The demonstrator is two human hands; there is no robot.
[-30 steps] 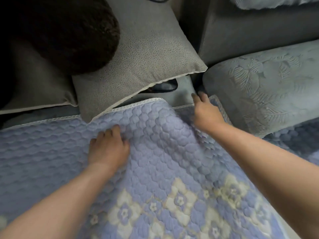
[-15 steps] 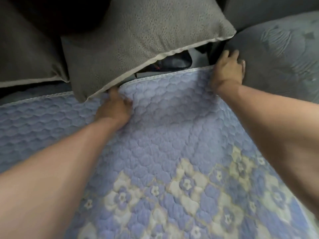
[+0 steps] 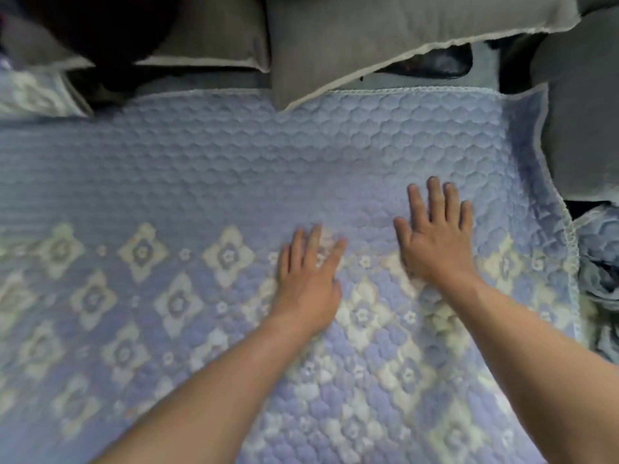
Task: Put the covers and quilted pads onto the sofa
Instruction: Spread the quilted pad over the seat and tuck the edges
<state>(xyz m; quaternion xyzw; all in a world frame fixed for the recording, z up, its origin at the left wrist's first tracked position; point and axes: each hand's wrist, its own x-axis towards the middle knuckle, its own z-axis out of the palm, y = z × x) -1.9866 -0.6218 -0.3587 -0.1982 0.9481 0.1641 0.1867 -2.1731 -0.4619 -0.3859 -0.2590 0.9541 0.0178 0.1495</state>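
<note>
head view, pad: the blue quilted pad (image 3: 234, 182) is spread over the sofa seat, its back edge running along under the grey cushion (image 3: 385, 31) and its right corner turned up against the grey armrest (image 3: 582, 122).

head view, left hand: left hand (image 3: 310, 283) lies flat on the flower print, fingers straight and a bit fanned, gripping nothing.

head view, right hand: right hand (image 3: 435, 239) is flat too, fingers spread wide, just beside the left one and a little further back.

step: looks like smoothing the pad down, imo.

how to do it well: sweep with flat palms from the middle outward, don't bunch the quilting. That curled right corner wants pushing down into the gap by the armrest.

watch out: the cushion sits on the back edge, so hard pulling toward you could drag the edge out.

elsewhere: another blue patterned piece (image 3: 599, 262) sits to the right past the pad's edge; can't tell what it is.
</note>
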